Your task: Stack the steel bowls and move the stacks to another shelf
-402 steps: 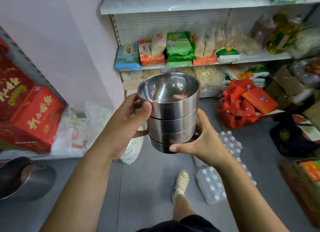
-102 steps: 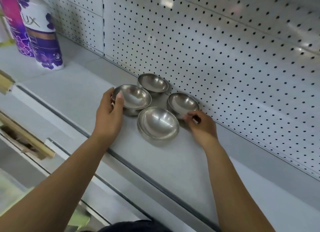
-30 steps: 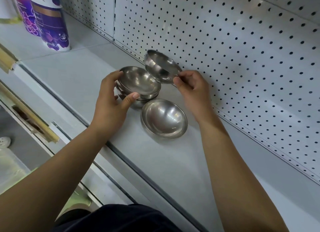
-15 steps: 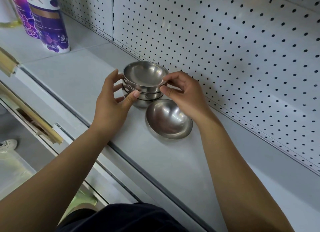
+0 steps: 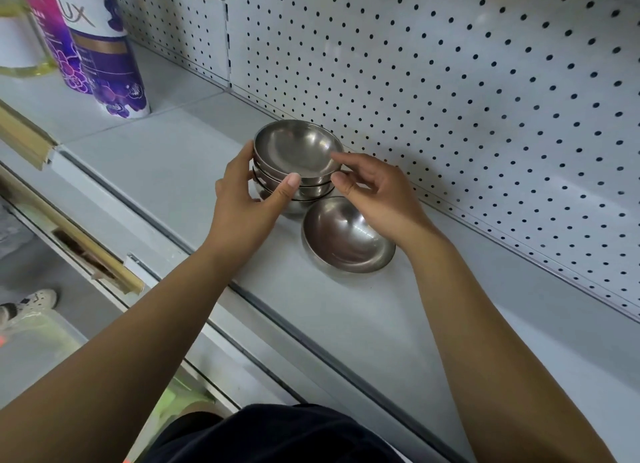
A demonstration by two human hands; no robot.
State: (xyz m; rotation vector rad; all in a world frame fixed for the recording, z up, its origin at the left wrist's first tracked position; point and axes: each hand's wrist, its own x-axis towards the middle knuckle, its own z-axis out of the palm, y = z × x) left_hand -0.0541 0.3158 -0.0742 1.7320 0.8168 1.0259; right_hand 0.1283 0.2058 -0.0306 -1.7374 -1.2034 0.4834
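Stack of three round steel bowls (image 5: 298, 164) at frame centre, on grey metal shelf (image 5: 346, 324), close to white pegboard back (image 5: 450, 81). Gripped at its left side by left hand (image 5: 242, 203), thumb in front. Right hand (image 5: 374, 189) loosely curled at top rim; pinching or merely touching, impossible to tell. Fourth shallow steel bowl (image 5: 348, 239) just lower right of stack, mouth up, directly beneath right hand, so nearer to it.
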